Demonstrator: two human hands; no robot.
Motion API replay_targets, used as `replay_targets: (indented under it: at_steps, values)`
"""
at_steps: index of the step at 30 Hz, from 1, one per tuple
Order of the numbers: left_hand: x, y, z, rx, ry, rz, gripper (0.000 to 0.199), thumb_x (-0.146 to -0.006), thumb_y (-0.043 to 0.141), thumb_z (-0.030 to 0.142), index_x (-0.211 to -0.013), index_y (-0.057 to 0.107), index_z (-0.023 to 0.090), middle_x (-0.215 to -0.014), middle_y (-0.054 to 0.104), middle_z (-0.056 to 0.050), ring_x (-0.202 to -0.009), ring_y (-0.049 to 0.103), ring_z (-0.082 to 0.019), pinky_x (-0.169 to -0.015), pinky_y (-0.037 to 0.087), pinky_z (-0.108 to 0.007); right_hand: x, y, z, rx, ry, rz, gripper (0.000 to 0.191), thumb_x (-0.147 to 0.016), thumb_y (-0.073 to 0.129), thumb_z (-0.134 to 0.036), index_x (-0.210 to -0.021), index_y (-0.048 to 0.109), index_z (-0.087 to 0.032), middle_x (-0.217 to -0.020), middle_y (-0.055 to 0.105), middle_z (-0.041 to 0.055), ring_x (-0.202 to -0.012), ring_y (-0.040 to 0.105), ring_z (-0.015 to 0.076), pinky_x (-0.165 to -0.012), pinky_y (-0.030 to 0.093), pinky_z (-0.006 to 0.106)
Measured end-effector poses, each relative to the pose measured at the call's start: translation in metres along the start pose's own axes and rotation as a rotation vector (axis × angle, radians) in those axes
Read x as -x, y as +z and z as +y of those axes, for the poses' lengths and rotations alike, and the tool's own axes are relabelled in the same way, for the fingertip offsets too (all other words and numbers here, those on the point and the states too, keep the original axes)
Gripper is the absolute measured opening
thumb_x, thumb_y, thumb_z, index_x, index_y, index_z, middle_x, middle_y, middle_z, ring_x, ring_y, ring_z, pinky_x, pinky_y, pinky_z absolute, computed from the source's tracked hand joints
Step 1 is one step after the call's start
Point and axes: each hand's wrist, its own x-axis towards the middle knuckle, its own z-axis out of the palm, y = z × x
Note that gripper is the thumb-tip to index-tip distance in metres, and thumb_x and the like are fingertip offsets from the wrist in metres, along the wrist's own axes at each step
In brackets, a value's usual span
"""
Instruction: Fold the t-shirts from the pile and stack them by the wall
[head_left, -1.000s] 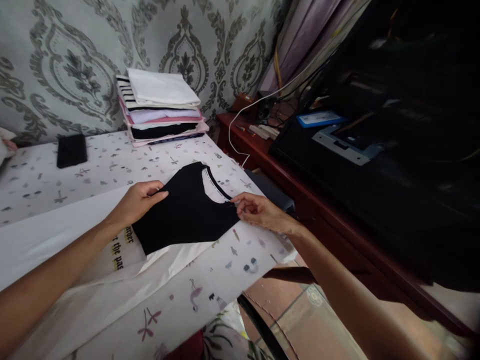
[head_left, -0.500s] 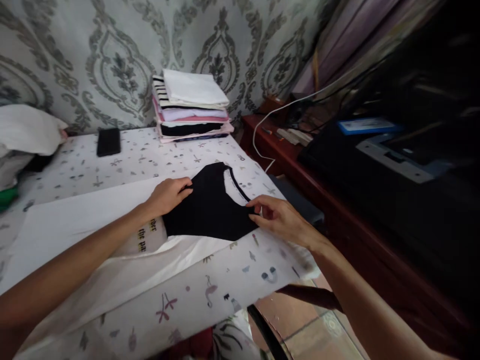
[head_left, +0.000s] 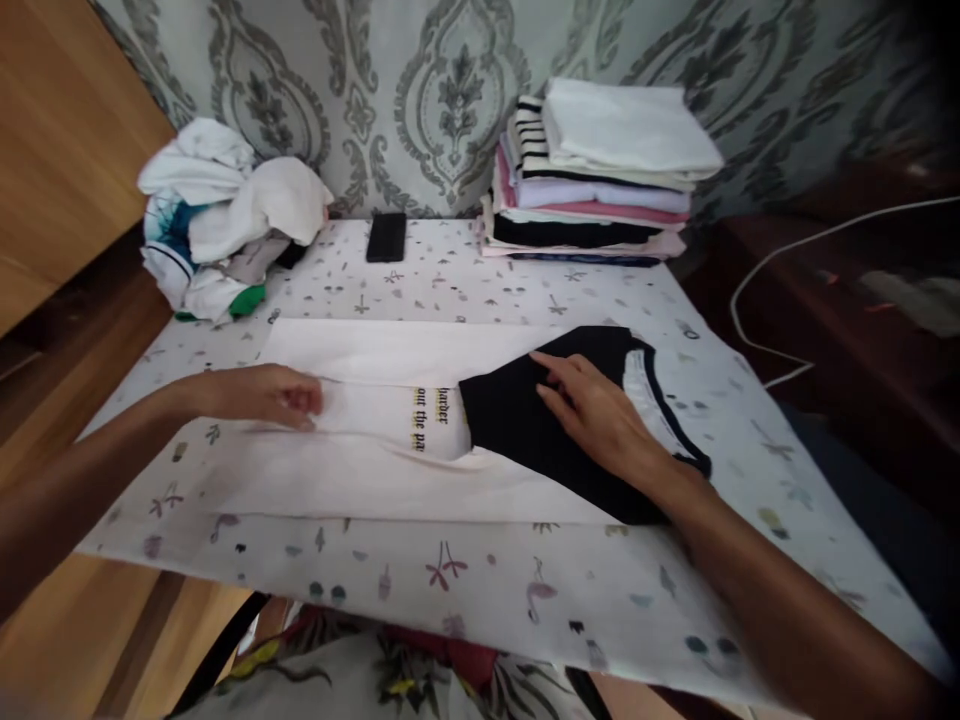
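A white T-shirt (head_left: 375, 490) with a black upper part lies lengthwise on the table, its sides folded inward over the middle. Dark lettering shows in the gap between the folds, and the black-trimmed neckline points right. Spread over the black part (head_left: 510, 410), my right hand (head_left: 592, 415) rests with its fingers apart. Above the white lower end, my left hand (head_left: 281, 395) has its fingers curled in; I see no cloth lifted in them.
Behind the shirt, a stack of folded clothes (head_left: 592, 215) stands at the back right. A black phone (head_left: 386, 238) lies near the wall. Crumpled clothes (head_left: 232, 210) are heaped at the back left. A white cable (head_left: 757, 255) hangs beyond the table's right side.
My view has turned left, bringing the clothes heap into full sight. My left hand has gone from the black part to the white lower end. My right hand has left the neckline for the black part.
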Motion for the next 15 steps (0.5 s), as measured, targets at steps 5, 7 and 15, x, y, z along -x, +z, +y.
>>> replay_targets:
  at_steps: [5, 7, 15]
  values:
    - [0.033, 0.015, -0.020, 0.105, -0.076, 0.011, 0.026, -0.073, 0.067, 0.046, -0.075, 0.064, 0.021, -0.068, 0.055, 0.002, -0.065, 0.050, -0.015, -0.059, 0.038, -0.022, -0.015, -0.004, 0.006, -0.011, 0.030, -0.053, 0.021, -0.087, 0.055, -0.034, -0.101, 0.066, -0.023, -0.083, 0.061, 0.0052, -0.064, 0.056, 0.0196, -0.059, 0.047, 0.034]
    - [0.043, 0.019, -0.022, 0.136, -0.047, 0.055, 0.025, -0.072, 0.068, 0.045, -0.070, 0.062, 0.020, -0.068, 0.055, 0.001, -0.065, 0.050, -0.015, -0.059, 0.038, -0.022, -0.020, -0.006, 0.005, -0.035, 0.057, -0.068, 0.015, -0.084, 0.057, -0.036, -0.091, 0.064, -0.024, -0.076, 0.062, 0.0036, -0.060, 0.054, 0.0189, -0.055, 0.043, 0.032]
    - [0.055, 0.025, -0.046, 0.361, -0.065, 0.239, 0.031, -0.073, 0.066, 0.048, -0.071, 0.050, 0.021, -0.069, 0.050, 0.003, -0.063, 0.047, -0.013, -0.056, 0.038, -0.021, -0.015, -0.016, -0.019, -0.142, 0.368, 0.253, 0.014, -0.076, 0.059, -0.035, -0.083, 0.059, -0.023, -0.071, 0.063, 0.0042, -0.062, 0.057, 0.0197, -0.061, 0.044, 0.034]
